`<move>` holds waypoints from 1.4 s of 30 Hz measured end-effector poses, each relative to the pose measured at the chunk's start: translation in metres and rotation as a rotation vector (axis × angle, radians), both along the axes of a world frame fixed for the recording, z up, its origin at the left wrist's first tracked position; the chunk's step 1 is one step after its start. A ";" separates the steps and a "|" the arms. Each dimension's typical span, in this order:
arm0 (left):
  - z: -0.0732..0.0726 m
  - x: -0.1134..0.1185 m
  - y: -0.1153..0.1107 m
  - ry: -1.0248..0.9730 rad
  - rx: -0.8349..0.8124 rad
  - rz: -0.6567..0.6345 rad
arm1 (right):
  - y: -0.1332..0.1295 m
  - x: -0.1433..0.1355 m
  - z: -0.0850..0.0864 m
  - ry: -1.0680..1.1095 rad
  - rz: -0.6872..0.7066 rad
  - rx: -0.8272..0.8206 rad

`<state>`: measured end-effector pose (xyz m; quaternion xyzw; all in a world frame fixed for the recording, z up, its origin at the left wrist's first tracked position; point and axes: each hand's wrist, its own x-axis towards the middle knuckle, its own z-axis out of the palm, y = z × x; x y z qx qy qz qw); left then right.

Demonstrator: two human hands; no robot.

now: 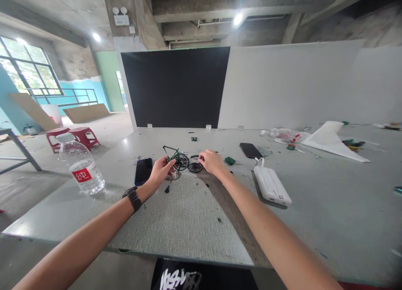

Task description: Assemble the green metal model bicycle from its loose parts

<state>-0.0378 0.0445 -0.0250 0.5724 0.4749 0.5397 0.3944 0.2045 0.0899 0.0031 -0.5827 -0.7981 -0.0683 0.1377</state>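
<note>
My left hand (162, 169), with a dark watch on its wrist, pinches a small green model bicycle (181, 161) between thumb and fingers. The bicycle is held just above the table, with one spoked wheel on it. Just to its right is a separate small black spoked wheel (195, 167). My right hand (210, 161) is closed beside this wheel, fingertips pressed together near a thin dark curved piece (194, 156). What those fingertips hold is too small to make out.
A phone (143, 171) lies left, near a water bottle (84, 166). On the right are a white power bank (270, 183) cabled to another phone (250, 150), a green piece (230, 160) and white sheet material (329, 141). Behind stands a black panel (176, 89). Small dark bits dot the table (182, 223).
</note>
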 end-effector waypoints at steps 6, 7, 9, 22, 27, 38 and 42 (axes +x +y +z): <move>-0.001 -0.001 0.000 -0.007 -0.002 -0.003 | -0.006 0.010 0.001 0.035 0.010 -0.021; 0.000 -0.001 -0.001 -0.002 -0.010 -0.005 | -0.007 0.012 0.001 0.042 0.011 -0.028; 0.001 0.000 -0.003 0.012 -0.015 0.002 | -0.009 0.014 0.002 0.056 0.017 -0.040; 0.006 0.001 -0.006 0.026 -0.036 0.025 | 0.000 0.061 0.012 0.154 -0.201 -0.002; 0.006 0.001 -0.007 0.013 -0.024 0.012 | -0.002 0.078 0.013 0.131 -0.150 -0.017; 0.004 0.000 -0.005 0.011 -0.004 0.010 | -0.006 0.065 0.019 0.082 -0.077 -0.108; 0.003 0.000 -0.004 0.018 -0.006 0.011 | -0.010 0.085 0.036 0.044 -0.186 -0.152</move>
